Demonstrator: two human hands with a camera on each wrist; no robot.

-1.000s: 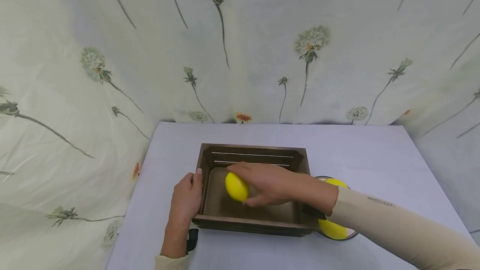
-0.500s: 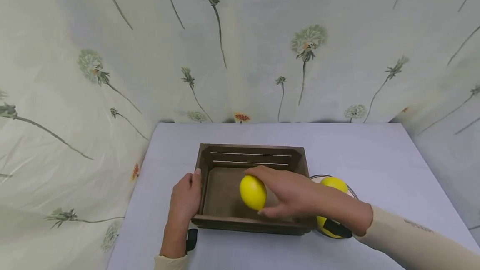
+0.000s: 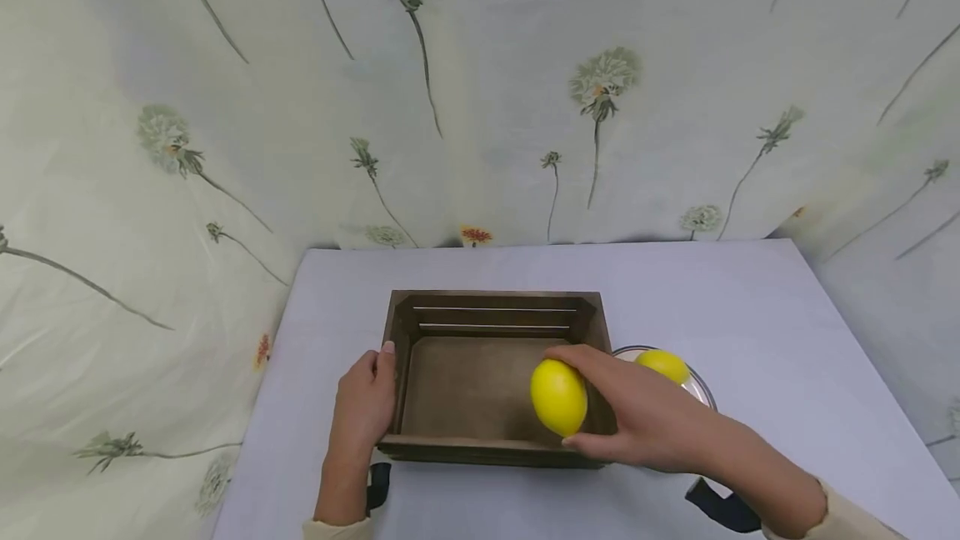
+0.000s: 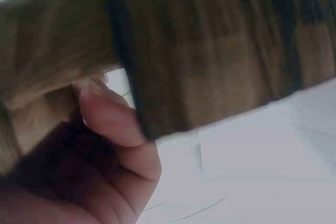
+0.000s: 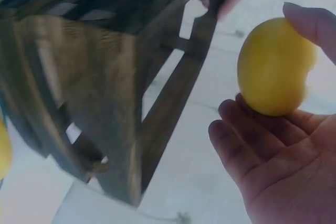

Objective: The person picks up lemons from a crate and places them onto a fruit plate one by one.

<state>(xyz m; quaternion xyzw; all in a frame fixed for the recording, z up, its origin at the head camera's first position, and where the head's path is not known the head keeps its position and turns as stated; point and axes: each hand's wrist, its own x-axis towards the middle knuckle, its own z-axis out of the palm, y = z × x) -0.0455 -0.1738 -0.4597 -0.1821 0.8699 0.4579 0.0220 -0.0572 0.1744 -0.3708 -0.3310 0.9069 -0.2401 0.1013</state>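
Note:
A brown slatted wooden crate (image 3: 487, 446) stands on the white-covered table, and its inside shows no contents. My left hand (image 3: 365, 402) grips its left end; in the left wrist view the thumb and curled fingers of that hand (image 4: 118, 166) lie at an opening in the wood. Over the crate's right part, my right hand (image 3: 648, 415) holds a yellow lemon (image 3: 559, 397) between thumb and fingers. The right wrist view has the lemon (image 5: 273, 69) apart from the crate wall. Another lemon (image 3: 663, 365) lies on a dark-rimmed plate (image 3: 707, 390), partly hidden behind my right hand.
The plate stands just right of the crate. A pale curtain (image 3: 480, 107) with printed dandelions hangs behind the table and along both sides. Bare white tabletop (image 3: 757, 323) extends to the right of the plate.
My right hand has carried the lemon from the crate's middle rightward and nearer to me. The left hand keeps its grip on the crate. The camera view has shifted slightly.

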